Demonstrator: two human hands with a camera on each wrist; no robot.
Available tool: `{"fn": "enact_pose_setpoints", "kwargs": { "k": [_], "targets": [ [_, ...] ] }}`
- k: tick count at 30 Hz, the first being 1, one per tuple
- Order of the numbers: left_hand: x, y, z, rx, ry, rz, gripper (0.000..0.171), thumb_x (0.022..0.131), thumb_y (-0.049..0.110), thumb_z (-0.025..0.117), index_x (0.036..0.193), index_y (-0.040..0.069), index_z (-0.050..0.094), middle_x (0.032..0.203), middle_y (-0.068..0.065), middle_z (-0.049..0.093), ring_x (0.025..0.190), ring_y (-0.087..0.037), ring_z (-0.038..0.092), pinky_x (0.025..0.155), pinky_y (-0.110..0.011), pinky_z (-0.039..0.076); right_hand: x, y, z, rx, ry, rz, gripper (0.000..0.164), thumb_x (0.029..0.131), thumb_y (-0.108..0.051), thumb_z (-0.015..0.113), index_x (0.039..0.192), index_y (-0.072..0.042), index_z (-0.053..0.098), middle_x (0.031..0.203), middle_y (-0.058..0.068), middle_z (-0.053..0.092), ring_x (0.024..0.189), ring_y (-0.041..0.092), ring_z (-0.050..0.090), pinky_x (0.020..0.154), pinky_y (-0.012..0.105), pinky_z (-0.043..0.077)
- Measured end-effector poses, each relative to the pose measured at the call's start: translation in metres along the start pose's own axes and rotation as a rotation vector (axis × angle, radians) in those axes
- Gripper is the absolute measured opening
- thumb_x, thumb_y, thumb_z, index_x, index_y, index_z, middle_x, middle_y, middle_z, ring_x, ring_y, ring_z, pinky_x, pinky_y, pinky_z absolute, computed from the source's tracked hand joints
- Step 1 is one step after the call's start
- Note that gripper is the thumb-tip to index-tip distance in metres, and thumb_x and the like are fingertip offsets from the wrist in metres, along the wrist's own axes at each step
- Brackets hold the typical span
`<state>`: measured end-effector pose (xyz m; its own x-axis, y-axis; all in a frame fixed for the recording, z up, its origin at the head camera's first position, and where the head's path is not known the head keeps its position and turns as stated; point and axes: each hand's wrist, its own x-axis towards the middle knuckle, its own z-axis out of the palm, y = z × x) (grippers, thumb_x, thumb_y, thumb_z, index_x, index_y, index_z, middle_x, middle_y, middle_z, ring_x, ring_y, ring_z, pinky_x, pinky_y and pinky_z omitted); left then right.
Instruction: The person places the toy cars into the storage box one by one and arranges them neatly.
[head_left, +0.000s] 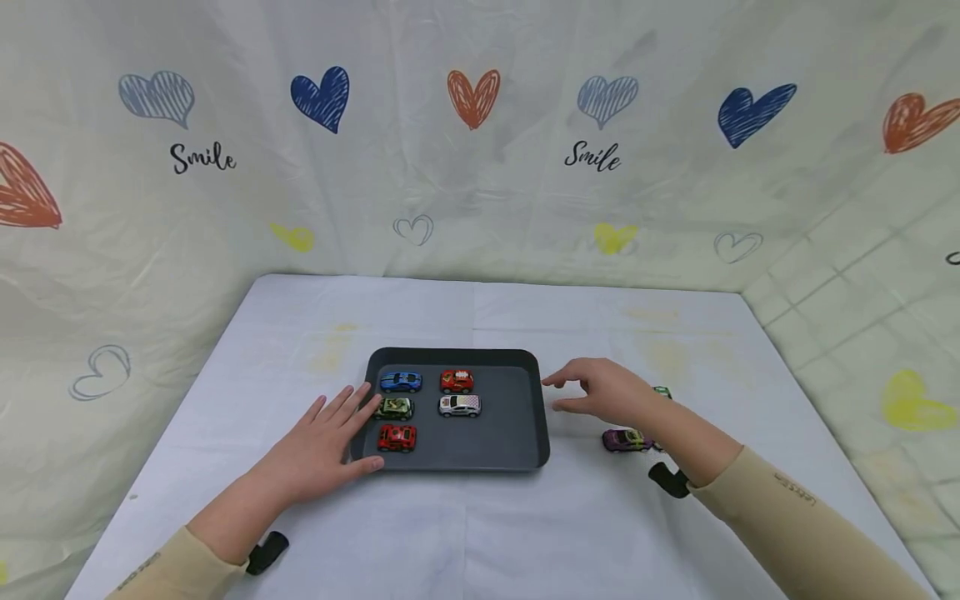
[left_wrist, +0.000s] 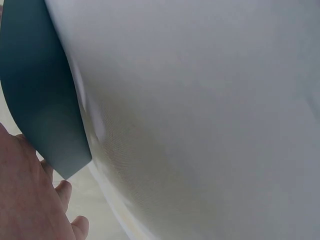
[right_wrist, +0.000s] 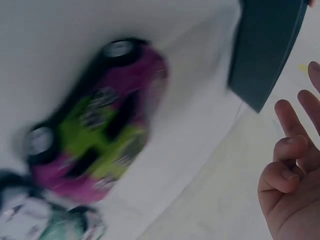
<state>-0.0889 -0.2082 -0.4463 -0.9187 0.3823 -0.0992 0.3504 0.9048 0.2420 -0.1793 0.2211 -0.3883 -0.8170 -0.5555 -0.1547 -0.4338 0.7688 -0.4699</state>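
My left hand (head_left: 318,446) lies with spread, straight fingers over the left edge of a dark grey tray (head_left: 495,450). On the tray stand several toy cars: a blue car (head_left: 401,382), a green camouflage car (head_left: 394,408) and a red car (head_left: 397,438) in the left column, then a red car with white on its roof (head_left: 457,382) and a white car (head_left: 460,406). Just off the tray's right edge, my right hand (head_left: 607,390) holds nothing, thumb and index finger apart. A purple and lime-green toy car (right_wrist: 100,125) sits beneath the right forearm.
Next to the purple car is a white and green toy car (right_wrist: 42,220), mostly hidden by the forearm in the head view. A white cloth (head_left: 480,533) covers the table. Behind it hangs a pale curtain (head_left: 525,183) printed with hearts.
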Motion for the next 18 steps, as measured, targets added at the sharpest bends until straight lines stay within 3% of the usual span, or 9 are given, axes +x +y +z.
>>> {"fn": "enact_pose_setpoints", "kwargs": {
  "k": [12, 18],
  "targets": [
    [0.000, 0.001, 0.000, 0.022, -0.008, -0.002, 0.091, 0.089, 0.070, 0.053, 0.159, 0.017, 0.027, 0.165, -0.007, 0.017, 0.150, -0.034, 0.016, 0.119, -0.058, 0.013, -0.054, 0.053, -0.009, 0.000, -0.064, 0.129, 0.038, 0.086, -0.029, 0.078, 0.122, -0.019, 0.072, 0.118, -0.001, 0.067, 0.073, 0.012, 0.047, 0.059, 0.026, 0.043],
    [0.001, -0.001, 0.001, 0.024, 0.003, 0.000, 0.091, 0.090, 0.070, 0.053, 0.159, 0.017, 0.027, 0.165, -0.006, 0.017, 0.150, -0.034, 0.017, 0.119, -0.058, 0.013, -0.074, 0.067, -0.015, 0.031, -0.069, 0.149, 0.039, 0.085, -0.030, 0.078, 0.121, -0.018, 0.072, 0.091, -0.006, 0.062, 0.064, 0.010, 0.044, 0.055, 0.024, 0.041]
  ]
}}
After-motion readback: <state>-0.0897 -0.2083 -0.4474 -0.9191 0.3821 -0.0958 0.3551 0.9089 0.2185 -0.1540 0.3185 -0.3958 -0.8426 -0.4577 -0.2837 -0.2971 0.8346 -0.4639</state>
